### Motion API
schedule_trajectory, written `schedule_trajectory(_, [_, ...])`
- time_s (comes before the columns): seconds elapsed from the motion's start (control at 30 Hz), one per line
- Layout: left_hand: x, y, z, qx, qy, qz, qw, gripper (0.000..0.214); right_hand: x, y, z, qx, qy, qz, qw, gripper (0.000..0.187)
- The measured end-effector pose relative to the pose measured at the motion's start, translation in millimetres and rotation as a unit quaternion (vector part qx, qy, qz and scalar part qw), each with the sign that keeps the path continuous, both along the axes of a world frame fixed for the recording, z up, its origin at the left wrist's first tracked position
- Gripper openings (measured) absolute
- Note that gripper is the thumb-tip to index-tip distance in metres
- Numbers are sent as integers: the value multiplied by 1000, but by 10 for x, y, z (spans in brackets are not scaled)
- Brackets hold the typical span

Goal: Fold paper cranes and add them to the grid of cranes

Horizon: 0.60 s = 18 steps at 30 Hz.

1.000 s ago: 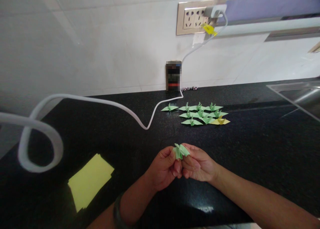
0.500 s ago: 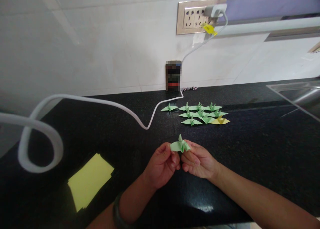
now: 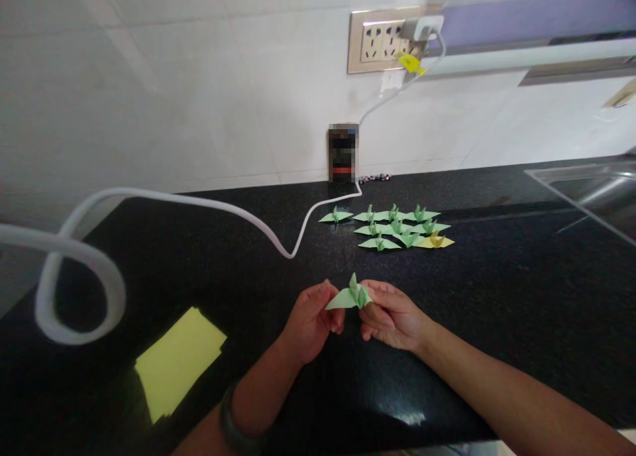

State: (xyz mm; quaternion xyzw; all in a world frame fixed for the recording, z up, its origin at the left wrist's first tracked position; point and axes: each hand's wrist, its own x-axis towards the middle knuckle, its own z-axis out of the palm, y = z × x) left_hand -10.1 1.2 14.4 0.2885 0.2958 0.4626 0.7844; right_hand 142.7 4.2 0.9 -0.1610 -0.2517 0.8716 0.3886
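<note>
A folded light-green paper crane (image 3: 354,295) is held up above the black counter, its right side pinched between the thumb and fingers of my right hand (image 3: 395,317). Its left wing spreads with the pointed tip fully visible, overlapping my left hand (image 3: 311,320) in the view. That hand sits just behind and beside the wing, fingers loosely curled and thumb apart from them; I see no grip on the paper. Farther back stand several green paper cranes (image 3: 380,242) in rows, with one yellow paper crane (image 3: 436,241) at the front right.
Yellow paper sheets (image 3: 181,363) lie stacked at the left. A white cable (image 3: 223,207) loops across the left side of the counter (image 3: 278,403). A blurred-out device (image 3: 342,152) leans on the wall below a socket panel (image 3: 380,42). A sink (image 3: 596,187) is at the right.
My left hand has shifted left and its thumb has come off the wing, whose tip now shows. The crane has moved slightly left in my right hand. The view has shifted a little.
</note>
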Motion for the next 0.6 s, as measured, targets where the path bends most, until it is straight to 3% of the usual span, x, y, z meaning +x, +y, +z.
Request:
schedule_trajectory(0.13, [18,-7,3,-18,1,12,1000,21,1,17,-19,-2,-11,-8,1000,20])
schedule_trajectory(0.6, [19,18,-7,-59,-16,11,998,28,71,89,-31,-6,-14,-68,998,19])
